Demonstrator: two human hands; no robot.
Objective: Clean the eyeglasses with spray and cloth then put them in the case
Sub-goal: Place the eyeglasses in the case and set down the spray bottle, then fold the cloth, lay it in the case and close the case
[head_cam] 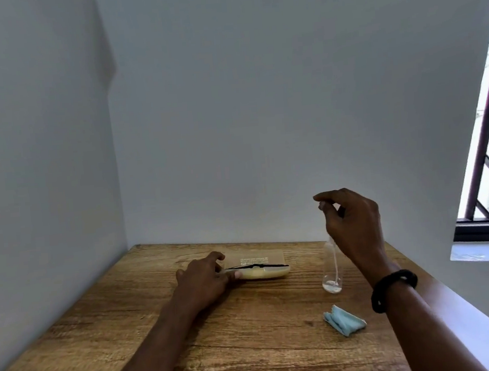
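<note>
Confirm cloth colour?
Light blue; the folded cloth lies on the wooden table, clearest in the head view.

Eyeglasses (257, 266): thin dark frame, seen edge-on, lying across the top of the case, one end at the fingers of the left hand (204, 280).

Case (262, 268): pale yellow, flat, far centre of the wooden worktop (251, 347); tan lid or card behind it bears white print, too small to read.

Spray bottle (331, 269): small, clear, upright, right of the case and apart from it; a little liquid at the bottom, dip tube visible. Top hidden near the right hand (353, 223); contact unclear.

Cloth (344, 322): light blue, loosely folded, nearer than the bottle, untouched.
</note>
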